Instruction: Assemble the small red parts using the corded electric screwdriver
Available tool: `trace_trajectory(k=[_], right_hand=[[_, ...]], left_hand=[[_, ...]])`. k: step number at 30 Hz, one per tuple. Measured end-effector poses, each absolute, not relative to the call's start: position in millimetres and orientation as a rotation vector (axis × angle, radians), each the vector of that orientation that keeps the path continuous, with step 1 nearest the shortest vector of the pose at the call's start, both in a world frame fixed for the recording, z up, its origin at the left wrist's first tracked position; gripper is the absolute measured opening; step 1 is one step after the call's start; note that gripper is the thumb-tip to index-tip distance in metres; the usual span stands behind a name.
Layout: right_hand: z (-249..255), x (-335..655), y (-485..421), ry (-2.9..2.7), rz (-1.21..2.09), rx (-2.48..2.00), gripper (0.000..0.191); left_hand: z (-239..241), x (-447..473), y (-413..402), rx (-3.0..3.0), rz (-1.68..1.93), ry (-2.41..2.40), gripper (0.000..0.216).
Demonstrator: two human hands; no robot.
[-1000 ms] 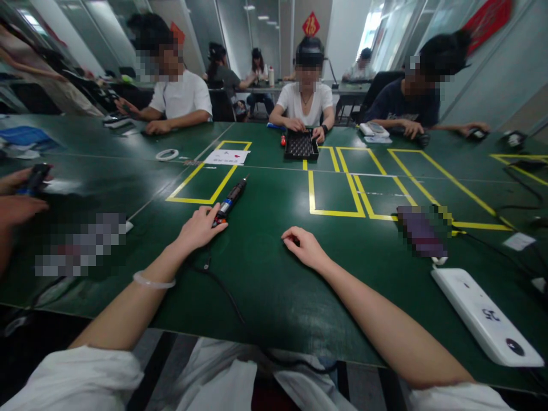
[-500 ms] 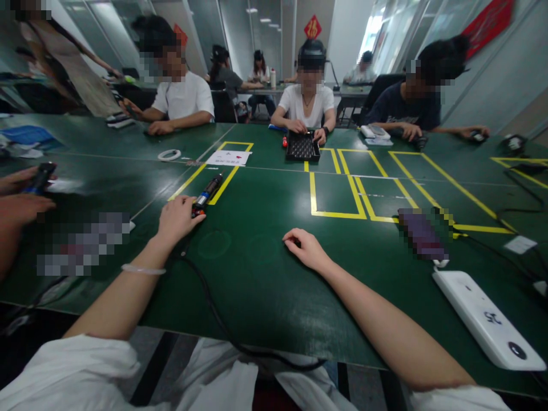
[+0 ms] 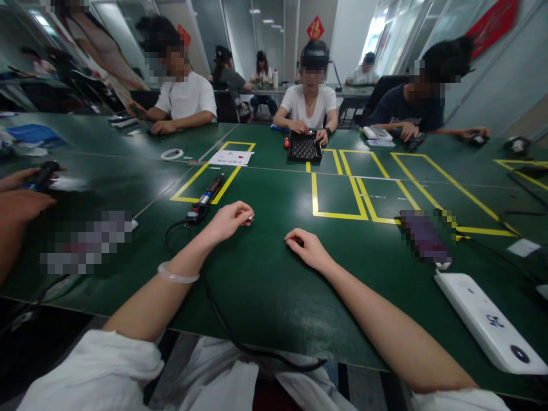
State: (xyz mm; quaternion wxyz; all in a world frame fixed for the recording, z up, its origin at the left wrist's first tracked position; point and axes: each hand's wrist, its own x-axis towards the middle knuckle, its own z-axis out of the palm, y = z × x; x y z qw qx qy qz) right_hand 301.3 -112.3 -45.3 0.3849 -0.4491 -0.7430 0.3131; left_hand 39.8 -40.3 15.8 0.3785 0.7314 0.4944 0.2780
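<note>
My left hand [image 3: 231, 221] is raised over the green table [image 3: 265, 297], thumb and fingers pinched together. A tiny shiny bit shows at the fingertips, too small to name. Just behind that wrist lies an electric screwdriver [image 3: 209, 195] with a dark body and blue band, its tip pointing away from me. Its black cable [image 3: 222, 319] runs under my left forearm to the table's near edge. My right hand [image 3: 310, 249] rests on the table with its fingers curled in. Whatever it may hold is hidden inside the curl.
Yellow tape outlines [image 3: 340, 216] mark the table. Ahead lie a white paper [image 3: 231, 158], a tape roll [image 3: 172, 154] and a black tray [image 3: 305, 147] under a co-worker's hands. At right are a phone [image 3: 423, 237] and white power bank [image 3: 483, 319]. Another person's hands [image 3: 25, 200] work at far left.
My left hand has left the screwdriver and moved right, toward my right hand, its fingertips now pinched. The screwdriver stays on the table. My right hand has barely moved.
</note>
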Motion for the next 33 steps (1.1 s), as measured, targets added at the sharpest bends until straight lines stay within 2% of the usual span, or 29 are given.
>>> trace_trajectory(k=[3,8,21,27,33], right_hand=[[-46.9,301.9,-112.3,-1.784,0.931,-1.089,0.011],[-48.4,300.5,-112.7,-1.733,1.068,-0.965,0.026],[-48.4,299.9,-113.7,-1.730,0.999,-0.997,0.014],[-52.0,299.9,-111.9,-1.704,1.009,-1.009,0.019],[-51.4,301.2,-111.4,-1.711,1.020,-1.025,0.015]], left_hand=[[10.0,79.5,-56.3,1.666,0.602,1.042,0.037],[-5.8,106.8,-71.9,1.541,0.557,0.956,0.033],[-17.8,103.6,-73.3,1.553,0.470,0.869,0.033],[-23.3,101.2,-73.0,1.556,0.490,0.800,0.030],[-27.0,101.1,-73.4,1.556,0.517,0.780,0.029]])
